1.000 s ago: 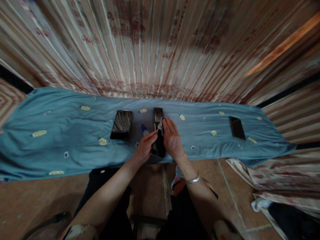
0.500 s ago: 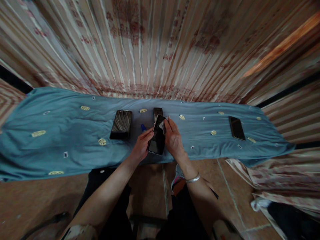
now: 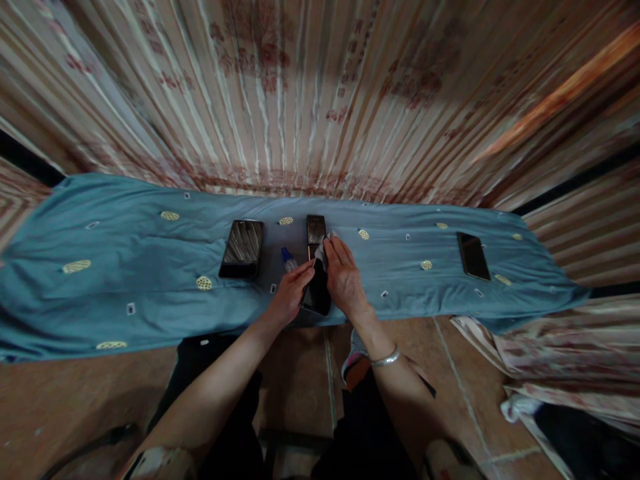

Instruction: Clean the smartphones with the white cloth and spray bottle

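Observation:
A black phone (image 3: 317,291) is tilted over the front part of the blue cloth, and my left hand (image 3: 291,292) grips its left edge. My right hand (image 3: 345,275) pinches a small pale cloth (image 3: 321,250) against the phone's upper end. Behind the phone lies a dark flat device (image 3: 315,229), partly covered by the hands and cloth. Just left of it is a small clear bottle with a blue cap (image 3: 287,254). Farther left rests a large black tablet-like device (image 3: 242,249) with a reflective screen.
Another dark phone (image 3: 473,256) lies at the right on the blue patterned cloth (image 3: 160,267). Pleated curtains (image 3: 300,100) hang behind and at the right. Below the front edge are my legs, a shoe (image 3: 356,353) and the tiled floor (image 3: 295,373).
The held phone has shifted slightly down and right. The pale cloth now covers its upper end, and more of the blue-capped bottle shows.

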Demonstrator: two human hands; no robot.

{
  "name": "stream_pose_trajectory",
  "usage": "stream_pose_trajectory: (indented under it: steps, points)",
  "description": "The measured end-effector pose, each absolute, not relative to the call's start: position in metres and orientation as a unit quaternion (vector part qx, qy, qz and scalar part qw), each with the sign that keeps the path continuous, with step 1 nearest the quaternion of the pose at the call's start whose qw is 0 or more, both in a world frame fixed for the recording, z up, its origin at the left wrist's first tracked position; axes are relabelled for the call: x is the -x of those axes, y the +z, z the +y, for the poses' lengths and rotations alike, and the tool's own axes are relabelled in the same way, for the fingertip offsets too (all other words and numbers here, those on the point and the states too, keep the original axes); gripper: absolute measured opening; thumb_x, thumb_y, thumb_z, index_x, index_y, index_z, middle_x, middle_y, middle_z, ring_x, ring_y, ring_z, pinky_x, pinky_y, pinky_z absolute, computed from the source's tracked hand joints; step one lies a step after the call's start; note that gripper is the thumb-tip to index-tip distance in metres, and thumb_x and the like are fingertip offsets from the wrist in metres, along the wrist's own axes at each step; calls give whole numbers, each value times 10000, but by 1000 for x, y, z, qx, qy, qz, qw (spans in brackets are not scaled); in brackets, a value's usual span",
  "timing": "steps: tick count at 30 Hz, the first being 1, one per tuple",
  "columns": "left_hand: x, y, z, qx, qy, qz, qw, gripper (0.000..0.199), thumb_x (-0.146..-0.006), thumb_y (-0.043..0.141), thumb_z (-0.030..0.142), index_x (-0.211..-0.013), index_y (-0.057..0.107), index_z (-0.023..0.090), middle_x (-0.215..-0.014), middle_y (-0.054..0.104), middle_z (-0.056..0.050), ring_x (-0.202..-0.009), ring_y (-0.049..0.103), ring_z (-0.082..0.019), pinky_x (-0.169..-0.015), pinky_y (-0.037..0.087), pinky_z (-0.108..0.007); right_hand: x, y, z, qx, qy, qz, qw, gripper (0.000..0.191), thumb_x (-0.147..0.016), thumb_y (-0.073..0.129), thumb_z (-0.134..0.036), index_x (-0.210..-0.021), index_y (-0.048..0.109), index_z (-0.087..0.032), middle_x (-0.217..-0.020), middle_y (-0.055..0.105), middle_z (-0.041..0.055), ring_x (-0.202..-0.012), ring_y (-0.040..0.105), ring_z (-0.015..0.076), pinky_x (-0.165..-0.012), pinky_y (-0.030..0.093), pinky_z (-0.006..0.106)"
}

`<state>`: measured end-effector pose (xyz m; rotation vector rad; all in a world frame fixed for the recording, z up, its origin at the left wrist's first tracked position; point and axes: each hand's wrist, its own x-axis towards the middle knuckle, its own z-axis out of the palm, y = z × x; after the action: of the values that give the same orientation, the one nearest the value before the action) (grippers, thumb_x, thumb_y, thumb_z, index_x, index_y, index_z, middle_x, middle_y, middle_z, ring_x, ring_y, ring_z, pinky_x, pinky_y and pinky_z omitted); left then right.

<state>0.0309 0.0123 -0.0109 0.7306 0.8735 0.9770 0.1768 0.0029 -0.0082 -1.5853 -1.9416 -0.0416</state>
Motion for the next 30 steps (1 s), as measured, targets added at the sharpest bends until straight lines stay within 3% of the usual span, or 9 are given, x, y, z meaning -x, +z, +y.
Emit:
stream_pose_trajectory:
  steps: [6,13,25,30]
  points:
    - [-33,-9,10,-361,431,392,728,433,-675,859,454,-1029,820,209,-1197,775,-86,-1326,587,-333,-1164,395,-443,-183,-7,5,606,-20,-731,315,637,-925,380,-19,-1556,409,-100,-1564,489,182,-1503,396,266,-1226,405,499]
    - [-30,-6,16,-332,449,401,726,472,-588,904,466,-973,817,208,-1165,783,-96,-1314,594,-328,-1160,394,-436,-168,-8,-1,592,-7,-746,305,606,-941,373,-13,-1539,436,-85,-1560,494,189,-1517,372,266,-1229,400,499]
    - [-30,-10,13,-344,431,406,729,502,-616,889,480,-1020,812,192,-1223,763,-115,-1326,582,-347,-1163,382,-447,-177,-9,3,599,-18,-740,306,597,-940,378,-10,-1528,447,-81,-1546,509,192,-1506,391,261,-1220,414,490]
    - [-29,-8,16,-344,440,408,722,558,-570,905,514,-1009,809,183,-1146,785,-115,-1273,615,-333,-1126,418,-437,-169,-11,0,581,-38,-750,313,554,-953,363,-15,-1491,492,-51,-1527,529,199,-1495,409,261,-1216,424,469]
